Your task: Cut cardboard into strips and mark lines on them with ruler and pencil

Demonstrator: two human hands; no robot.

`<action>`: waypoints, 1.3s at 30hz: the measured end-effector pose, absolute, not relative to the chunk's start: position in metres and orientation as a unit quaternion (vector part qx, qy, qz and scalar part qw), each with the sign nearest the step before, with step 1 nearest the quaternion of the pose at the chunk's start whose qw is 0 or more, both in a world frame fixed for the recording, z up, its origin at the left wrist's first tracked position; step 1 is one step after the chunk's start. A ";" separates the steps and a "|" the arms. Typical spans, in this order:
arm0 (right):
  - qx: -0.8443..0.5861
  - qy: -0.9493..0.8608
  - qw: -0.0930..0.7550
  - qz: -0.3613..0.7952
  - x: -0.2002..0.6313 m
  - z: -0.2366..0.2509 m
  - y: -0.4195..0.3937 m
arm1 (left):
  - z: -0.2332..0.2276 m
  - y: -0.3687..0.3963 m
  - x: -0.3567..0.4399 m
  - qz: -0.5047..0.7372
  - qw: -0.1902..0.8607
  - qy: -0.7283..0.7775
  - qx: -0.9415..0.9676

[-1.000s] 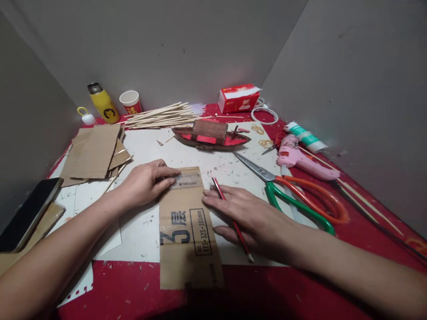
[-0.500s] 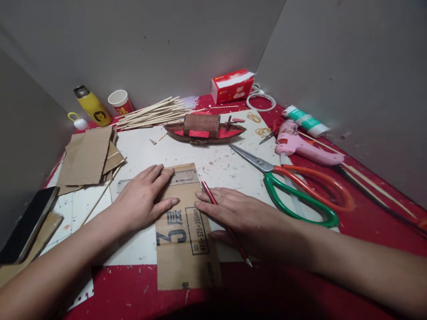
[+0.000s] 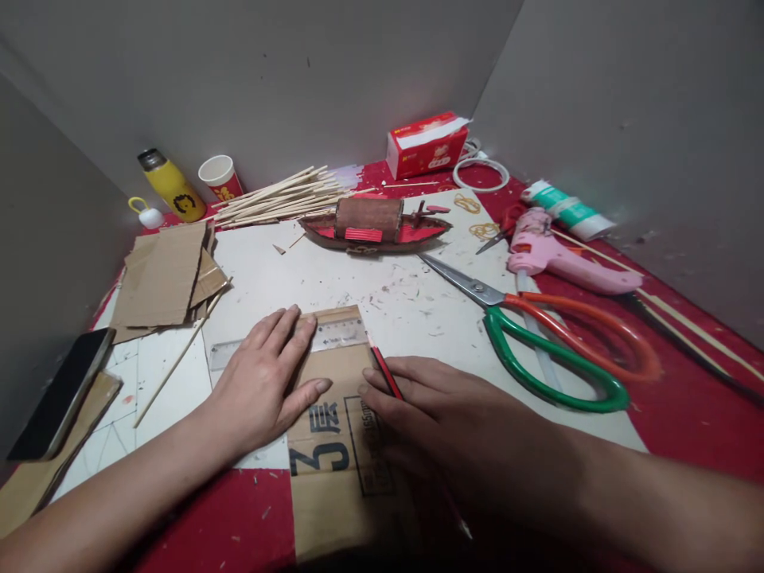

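My left hand [image 3: 263, 374] lies flat with spread fingers, pressing on a clear plastic ruler [image 3: 340, 333] and the brown cardboard strip [image 3: 331, 370] beneath it. The ruler crosses the strip near its far end, and its left end reaches beyond the strip onto white paper. Printed black characters mark the strip. In my right hand [image 3: 442, 406] a red and black pencil [image 3: 387, 374] is held between the fingers. Its tip is at the strip's right edge, by the ruler's end; whether it touches cannot be made out. Shadow covers the lower part of my right hand.
Behind the strip sits a small model boat [image 3: 373, 223], with thin wooden sticks [image 3: 280, 199] beyond. Large scissors [image 3: 477, 286] and a pink glue gun [image 3: 567, 263] lie right. Left are stacked cardboard pieces [image 3: 158, 278], a phone [image 3: 63, 394], a yellow bottle [image 3: 173, 187] and a paper cup [image 3: 218, 177].
The view has shifted slightly. The cardboard strip and ruler have come a little closer to me, along with both hands. The pencil is still in my right hand.
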State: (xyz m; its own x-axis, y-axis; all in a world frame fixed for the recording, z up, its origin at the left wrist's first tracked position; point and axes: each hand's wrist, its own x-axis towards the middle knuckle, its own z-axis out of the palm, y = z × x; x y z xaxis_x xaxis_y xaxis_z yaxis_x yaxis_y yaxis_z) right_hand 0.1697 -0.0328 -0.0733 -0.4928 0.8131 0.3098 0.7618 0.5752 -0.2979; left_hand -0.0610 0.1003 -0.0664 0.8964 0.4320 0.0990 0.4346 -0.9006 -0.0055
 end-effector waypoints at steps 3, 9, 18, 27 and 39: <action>-0.451 -0.863 0.222 0.041 0.170 -0.076 -0.033 | -0.064 0.088 -0.062 -0.034 0.039 -0.204 -0.978; -0.439 -0.861 0.255 -0.045 0.170 -0.085 -0.031 | -0.065 0.072 -0.064 0.009 0.028 -0.166 -0.986; -0.427 -0.865 0.256 -0.060 0.169 -0.090 -0.030 | -0.065 0.075 -0.063 -0.001 0.020 -0.166 -0.986; -0.434 -0.853 0.268 -0.109 0.166 -0.086 -0.027 | -0.059 0.073 -0.058 0.022 0.000 -0.186 -0.982; -0.439 -0.870 0.223 -0.038 0.173 -0.095 -0.037 | -0.060 0.083 -0.057 0.008 -0.015 -0.184 -0.983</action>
